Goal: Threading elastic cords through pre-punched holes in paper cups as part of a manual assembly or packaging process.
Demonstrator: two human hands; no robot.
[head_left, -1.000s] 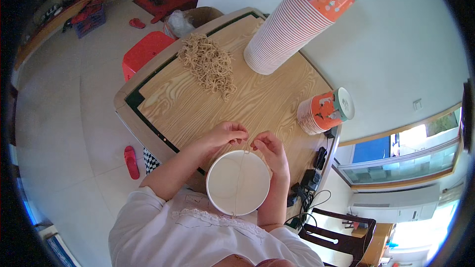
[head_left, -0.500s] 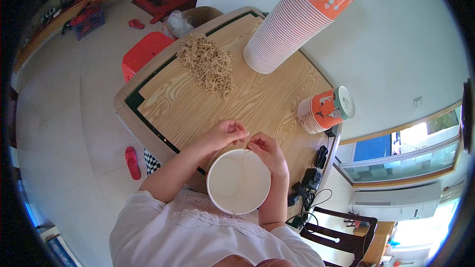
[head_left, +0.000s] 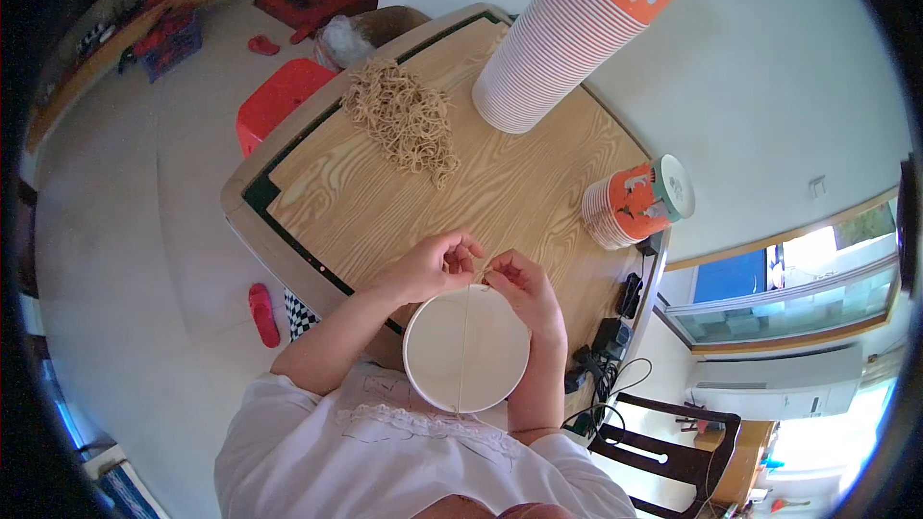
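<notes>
In the head camera's view, a person in a white short-sleeved shirt (head_left: 413, 466) works with both hands at a thin tan cord (head_left: 463, 346) strung over the open mouth of a white-lined paper bucket (head_left: 500, 356). The bucket sits between the forearms at the tabletop's (head_left: 365, 221) near edge, its mouth facing up, and the cord runs from the far rim to the rim nearest the shirt. The right hand (head_left: 524, 288) pinches the cord at the far rim, thumb and fingers drawn together. Close beside it, the left hand (head_left: 447, 259) curls narrowly, its thumb at the cord; whether it grips cannot be told.

Beyond the hands, a tangled heap of tan cords (head_left: 404, 125) lies on the wood-grain surface. To its right leans, in the fisheye's bend, a tall stack of paper buckets (head_left: 567, 48), orange and green at its top end. A shorter stack of matching buckets (head_left: 630, 204) stands near the right edge, close to black power adapters (head_left: 608, 336). A red stool (head_left: 284, 96) stands past the left edge.
</notes>
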